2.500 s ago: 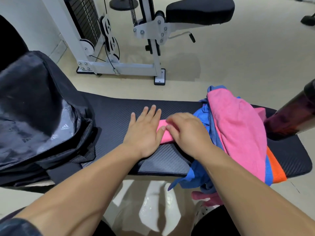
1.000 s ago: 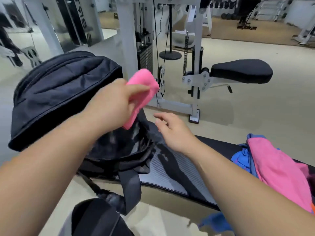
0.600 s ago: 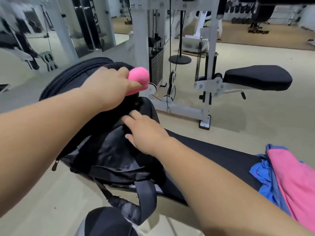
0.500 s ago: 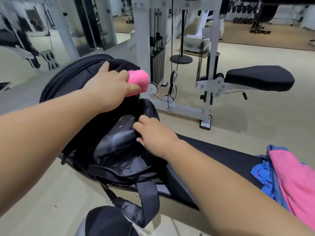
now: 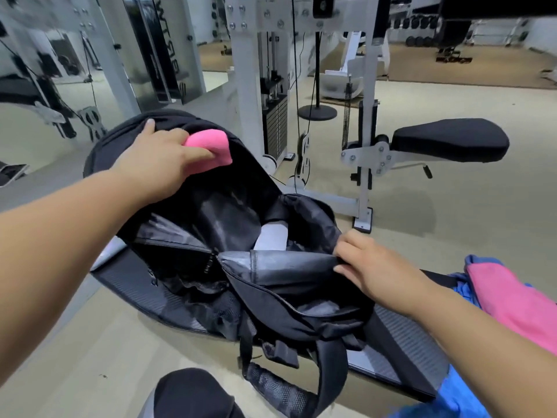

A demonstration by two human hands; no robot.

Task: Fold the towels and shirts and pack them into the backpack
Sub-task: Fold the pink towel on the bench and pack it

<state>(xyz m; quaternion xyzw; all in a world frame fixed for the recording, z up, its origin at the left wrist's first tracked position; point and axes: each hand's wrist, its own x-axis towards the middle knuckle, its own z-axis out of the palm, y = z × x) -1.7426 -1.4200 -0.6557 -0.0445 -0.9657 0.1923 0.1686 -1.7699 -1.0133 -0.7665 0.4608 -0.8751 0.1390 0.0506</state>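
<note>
The left grip is clamped on the pink towel, thumb under and fingers curled over a tight folded bundle. One finger stretches past the bundle and touches the black fabric behind it. The towel is held up against the top of the backpack, at the raised back panel, above the open mouth and not yet inside.

The right grip pinches the front lip of the backpack between thumb and curled fingers, and the grey lining there is bunched under them. The main compartment gapes wide between the two grips. A pale grey item lies deep inside; what it is cannot be told. A zipper pull hangs at the near side of the opening, and a padded strap drops over the near edge of the surface.

The backpack lies on the left end of the surface, a black ribbed pad. At the right end sits a loose pile of clothes, pink on top with blue beneath, and blue cloth spills over the near edge by the right corner. A dark-clad knee shows below the near edge.

Beyond the far edge stands a white weight machine with a black padded seat, on a pale floor.
</note>
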